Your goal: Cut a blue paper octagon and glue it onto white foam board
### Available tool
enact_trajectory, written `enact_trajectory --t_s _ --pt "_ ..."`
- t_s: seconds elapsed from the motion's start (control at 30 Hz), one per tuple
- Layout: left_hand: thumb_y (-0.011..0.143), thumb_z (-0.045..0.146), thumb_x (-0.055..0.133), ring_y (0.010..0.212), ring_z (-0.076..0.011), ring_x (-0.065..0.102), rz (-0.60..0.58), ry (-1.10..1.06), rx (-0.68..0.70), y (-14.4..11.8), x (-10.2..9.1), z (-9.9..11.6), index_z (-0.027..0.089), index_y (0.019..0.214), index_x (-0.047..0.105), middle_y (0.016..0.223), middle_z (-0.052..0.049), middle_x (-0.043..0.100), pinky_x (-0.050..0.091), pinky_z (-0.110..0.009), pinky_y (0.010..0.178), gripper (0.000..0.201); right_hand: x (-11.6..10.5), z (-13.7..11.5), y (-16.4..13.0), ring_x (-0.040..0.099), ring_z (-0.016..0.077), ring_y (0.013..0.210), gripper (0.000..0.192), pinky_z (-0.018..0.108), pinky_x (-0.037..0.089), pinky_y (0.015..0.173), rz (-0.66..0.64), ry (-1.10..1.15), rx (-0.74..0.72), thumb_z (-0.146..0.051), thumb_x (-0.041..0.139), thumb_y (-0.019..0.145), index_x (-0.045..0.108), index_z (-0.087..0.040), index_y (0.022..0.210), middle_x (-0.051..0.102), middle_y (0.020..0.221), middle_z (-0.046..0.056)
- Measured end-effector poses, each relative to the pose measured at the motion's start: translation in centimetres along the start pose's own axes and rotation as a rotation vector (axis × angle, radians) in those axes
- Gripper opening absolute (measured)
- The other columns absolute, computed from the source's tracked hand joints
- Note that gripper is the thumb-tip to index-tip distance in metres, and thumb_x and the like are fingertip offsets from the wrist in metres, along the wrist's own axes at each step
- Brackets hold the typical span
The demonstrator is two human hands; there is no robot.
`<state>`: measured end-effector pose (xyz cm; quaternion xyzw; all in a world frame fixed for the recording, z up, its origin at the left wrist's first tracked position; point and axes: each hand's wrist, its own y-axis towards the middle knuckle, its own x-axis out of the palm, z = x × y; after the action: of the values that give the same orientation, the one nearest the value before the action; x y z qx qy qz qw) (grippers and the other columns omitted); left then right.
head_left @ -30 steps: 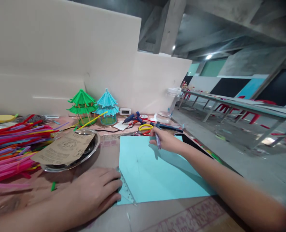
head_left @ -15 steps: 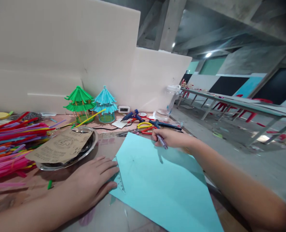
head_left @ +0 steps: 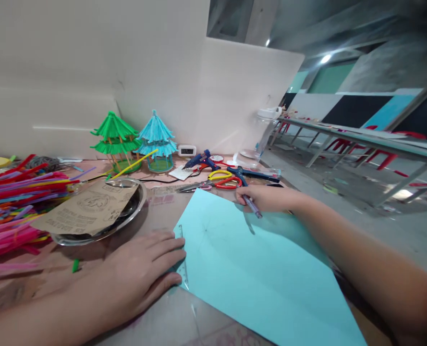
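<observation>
Now that the blue paper (head_left: 256, 269) has swung diagonal on the table, left hand (head_left: 141, 274) lies flat, pinning its near-left corner and clear ruler (head_left: 183, 269); right hand (head_left: 267, 198) fingers grip the pen (head_left: 252, 206) above the far edge.

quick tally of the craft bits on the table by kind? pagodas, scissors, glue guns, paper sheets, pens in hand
Pagoda models: 2, green pagoda and blue pagoda
Scissors: 2, yellow scissors and red scissors
Glue gun: 1
Light blue paper sheet: 1
Pen, in right hand: 1
Total: 7
</observation>
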<state>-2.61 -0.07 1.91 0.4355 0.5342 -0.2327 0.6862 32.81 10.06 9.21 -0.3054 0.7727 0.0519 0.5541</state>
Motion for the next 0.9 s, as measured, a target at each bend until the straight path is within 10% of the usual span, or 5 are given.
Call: enact_trajectory --t_s 0.27,0.67,0.9 --pt "0.099 0.056 0.05 0.135 -0.0343 0.054 -0.037 0.012 -0.24 0.4 0.5 -1.5 0.019 0.14 0.058 0.151 -0.017 0.052 0.049 -0.054 0.108 0.056 0.4 0.3 0.7 0.046 0.0142 0.062 0.011 0.026 0.034 0.054 0.037 0.074 0.034 -0.021 0.054 0.078 0.044 -0.022 0.082 0.052 0.074 -0.001" --pt "0.103 0.039 0.049 0.118 -0.0271 0.067 -0.012 0.047 -0.04 0.0 -1.0 1.4 0.026 0.13 0.065 0.134 -0.006 0.068 0.056 -0.045 0.099 0.034 0.7 0.4 1.0 0.047 0.0149 0.064 0.019 0.026 0.038 0.058 0.018 0.042 0.04 -0.031 0.061 0.079 0.044 -0.022 0.082 0.051 0.073 -0.001" --pt "0.093 0.062 0.057 0.142 -0.0385 0.043 -0.056 -0.017 -0.293 0.9 -0.4 -2.1 0.014 0.15 0.041 0.156 -0.021 0.043 0.04 -0.058 0.114 0.077 0.2 0.1 0.5 0.053 0.0161 0.067 0.021 0.026 0.038 0.058 -0.022 0.017 0.052 -0.036 0.065 0.08 0.05 -0.022 0.081 0.056 0.074 -0.001"
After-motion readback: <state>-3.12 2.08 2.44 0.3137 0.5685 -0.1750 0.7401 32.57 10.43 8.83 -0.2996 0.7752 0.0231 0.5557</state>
